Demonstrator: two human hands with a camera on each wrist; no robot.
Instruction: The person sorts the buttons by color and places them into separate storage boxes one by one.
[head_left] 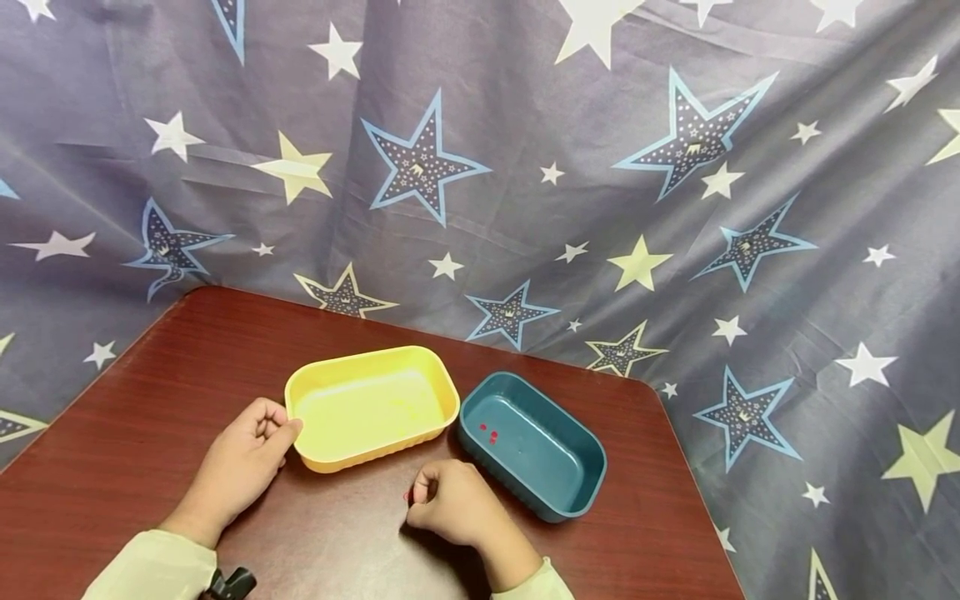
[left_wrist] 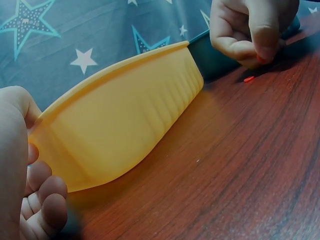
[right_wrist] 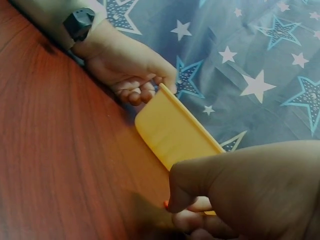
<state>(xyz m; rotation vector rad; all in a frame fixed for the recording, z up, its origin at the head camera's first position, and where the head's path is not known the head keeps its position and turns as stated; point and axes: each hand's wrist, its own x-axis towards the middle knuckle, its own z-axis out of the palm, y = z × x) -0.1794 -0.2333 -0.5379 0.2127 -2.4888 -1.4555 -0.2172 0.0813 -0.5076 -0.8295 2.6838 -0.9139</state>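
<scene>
My left hand grips the near-left rim of a yellow plastic bin, its thumb over the edge; the left wrist view shows the other fingers curled by the end wall. Below and between the two bins, my right hand is low over the table, thumb and fingertips pinching a tiny red piece. Another flat red piece lies on the wood just under those fingertips. Inside the teal bin, a few small red pieces rest on the floor toward its left end.
Both bins stand side by side on a dark red wooden table, their near corners close together. A grey curtain printed with stars hangs behind and to the right of the table. A black device is strapped to my left wrist.
</scene>
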